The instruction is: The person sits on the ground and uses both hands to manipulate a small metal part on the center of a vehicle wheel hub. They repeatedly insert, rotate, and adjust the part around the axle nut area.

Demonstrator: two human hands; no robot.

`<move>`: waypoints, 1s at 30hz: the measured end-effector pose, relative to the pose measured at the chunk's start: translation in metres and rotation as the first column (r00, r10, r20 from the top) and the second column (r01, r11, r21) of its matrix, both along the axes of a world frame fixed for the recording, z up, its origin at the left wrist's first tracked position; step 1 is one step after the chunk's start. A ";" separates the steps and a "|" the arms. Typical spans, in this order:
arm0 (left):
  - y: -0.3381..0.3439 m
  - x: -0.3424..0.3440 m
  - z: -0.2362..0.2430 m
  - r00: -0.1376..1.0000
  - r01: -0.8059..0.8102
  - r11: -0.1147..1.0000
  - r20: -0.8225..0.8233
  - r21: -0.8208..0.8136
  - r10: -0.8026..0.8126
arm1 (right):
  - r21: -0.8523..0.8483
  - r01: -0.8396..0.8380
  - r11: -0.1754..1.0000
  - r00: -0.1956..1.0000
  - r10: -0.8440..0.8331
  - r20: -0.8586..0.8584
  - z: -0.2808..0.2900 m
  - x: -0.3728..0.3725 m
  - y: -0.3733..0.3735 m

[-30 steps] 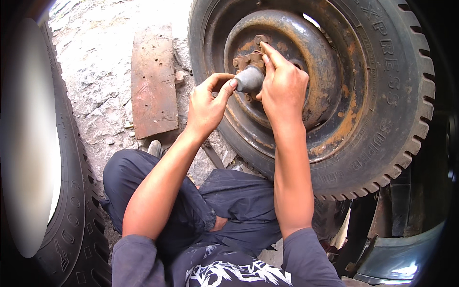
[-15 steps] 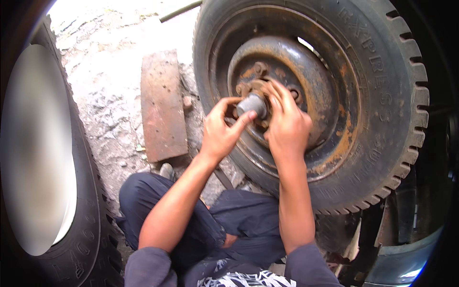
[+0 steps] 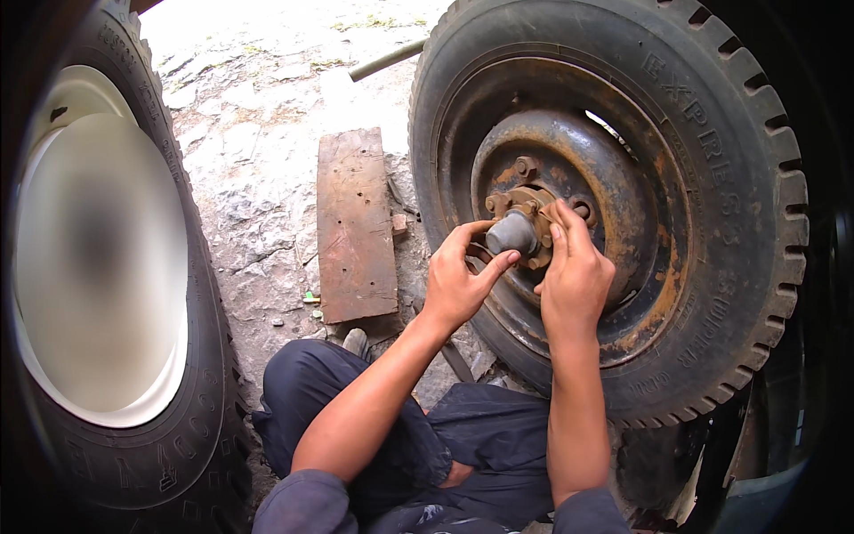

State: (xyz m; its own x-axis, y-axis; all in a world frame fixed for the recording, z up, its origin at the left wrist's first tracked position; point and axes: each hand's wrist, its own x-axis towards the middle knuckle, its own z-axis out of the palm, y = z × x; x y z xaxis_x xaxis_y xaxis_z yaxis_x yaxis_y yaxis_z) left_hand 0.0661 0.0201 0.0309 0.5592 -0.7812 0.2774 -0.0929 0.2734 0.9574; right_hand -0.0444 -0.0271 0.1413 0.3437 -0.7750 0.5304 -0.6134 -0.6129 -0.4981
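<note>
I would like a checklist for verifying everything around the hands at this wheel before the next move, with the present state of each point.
1. Left hand placed at the grey cap: ok, thumb and finger are at its sides.
2. Right hand placed at the hub: ok, fingertips are at its right side.
3. Something held in the right fingertips: cannot tell, too small and partly hidden.
4. Hands protected: not ok, both are bare.
5. Brown slab away from the hands: ok, it lies on the ground left of the wheel.
</note>
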 end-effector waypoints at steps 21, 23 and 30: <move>-0.002 -0.002 -0.003 0.998 0.005 1.000 -0.068 -0.021 -0.007 | -0.067 -0.033 0.997 0.997 0.038 0.072 -0.011 -0.003 0.001; -0.003 -0.008 0.002 0.991 0.041 0.999 -0.124 -0.025 -0.044 | -0.114 -0.039 0.993 0.998 0.045 0.053 -0.006 0.002 -0.009; -0.001 -0.001 -0.002 0.998 0.016 1.000 -0.063 0.015 -0.015 | -0.080 -0.073 0.994 0.985 0.084 0.148 -0.017 -0.008 0.004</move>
